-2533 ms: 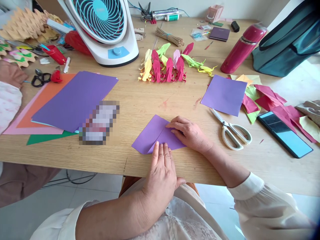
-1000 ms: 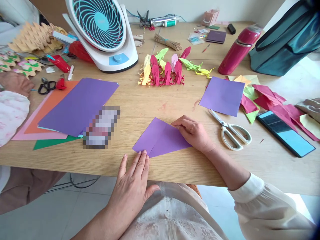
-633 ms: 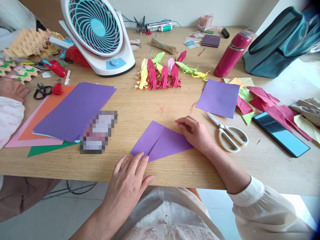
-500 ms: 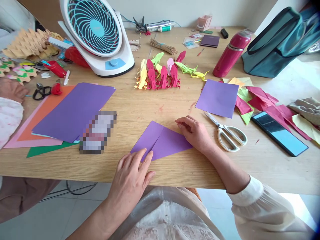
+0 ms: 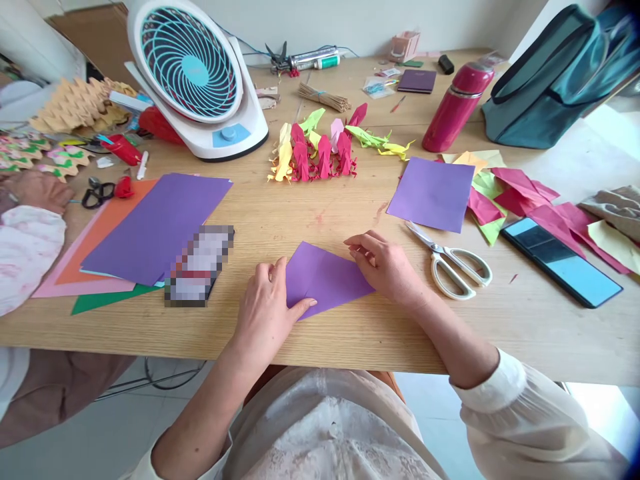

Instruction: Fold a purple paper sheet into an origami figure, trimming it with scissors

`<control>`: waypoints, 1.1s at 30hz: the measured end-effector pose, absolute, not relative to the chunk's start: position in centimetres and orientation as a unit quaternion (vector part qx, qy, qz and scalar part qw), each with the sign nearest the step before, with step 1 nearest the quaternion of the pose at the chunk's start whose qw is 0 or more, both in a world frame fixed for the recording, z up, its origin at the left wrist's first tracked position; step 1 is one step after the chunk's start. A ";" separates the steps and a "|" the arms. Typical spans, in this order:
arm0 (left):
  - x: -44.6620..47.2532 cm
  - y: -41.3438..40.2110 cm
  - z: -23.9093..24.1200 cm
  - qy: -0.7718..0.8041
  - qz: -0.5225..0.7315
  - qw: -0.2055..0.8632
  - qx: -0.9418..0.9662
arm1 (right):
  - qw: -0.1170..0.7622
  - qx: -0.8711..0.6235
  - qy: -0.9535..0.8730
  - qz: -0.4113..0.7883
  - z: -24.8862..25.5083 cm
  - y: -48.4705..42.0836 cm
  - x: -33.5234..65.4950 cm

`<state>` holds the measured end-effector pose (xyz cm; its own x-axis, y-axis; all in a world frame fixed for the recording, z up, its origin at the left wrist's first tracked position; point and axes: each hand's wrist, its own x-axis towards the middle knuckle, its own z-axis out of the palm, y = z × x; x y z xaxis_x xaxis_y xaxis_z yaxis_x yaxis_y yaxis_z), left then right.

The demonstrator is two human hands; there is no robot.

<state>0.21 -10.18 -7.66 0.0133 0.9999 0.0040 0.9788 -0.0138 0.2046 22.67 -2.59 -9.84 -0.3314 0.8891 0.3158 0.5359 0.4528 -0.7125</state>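
Note:
A folded piece of purple paper (image 5: 330, 277) lies on the table in front of me, its point facing away. My left hand (image 5: 267, 300) grips its left side, thumb stretched across the top face and fingers bent at the edge. Over the right corner rests my right hand (image 5: 387, 267), its fingers loosely curled with a small gap between thumb and forefinger; the hand hides that corner. White-handled scissors (image 5: 457, 267) lie just right of my right hand, blades partly apart. Beyond them is a square purple sheet (image 5: 433, 193).
Coloured sheets (image 5: 160, 227) and a blurred-out object (image 5: 200, 267) lie left, near another person's hand (image 5: 43, 190). Folded paper figures (image 5: 323, 153) stand ahead, beside a fan (image 5: 227, 137). Right are a phone (image 5: 560, 260), paper scraps (image 5: 525, 193), a red bottle (image 5: 457, 107) and a teal bag (image 5: 543, 87).
My left hand has gone from lying flat on the paper's lower left to gripping its left edge, thumb on top. The flap's seam shows less. My right hand has barely shifted.

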 end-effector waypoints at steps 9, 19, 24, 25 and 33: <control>-0.4 -7.7 -8.3 0.718 0.113 0.154 0.670 | 0.361 -0.453 -0.775 0.251 -9.5 -2.6 23.1; -0.6 -6.2 -7.2 0.671 0.218 0.302 0.641 | 0.342 -0.483 -0.745 0.307 -9.4 -2.3 23.1; -1.3 -3.0 -4.9 0.577 0.268 0.368 0.678 | 0.323 -0.499 -0.677 0.435 -9.1 -1.7 23.8; -1.5 -2.3 -4.5 0.563 0.278 0.383 0.677 | 0.317 -0.489 -0.670 0.460 -9.1 -1.5 24.0; -1.4 1.2 -5.7 0.474 0.452 0.544 0.524 | 0.406 -0.469 -0.480 0.620 -9.4 -0.8 24.2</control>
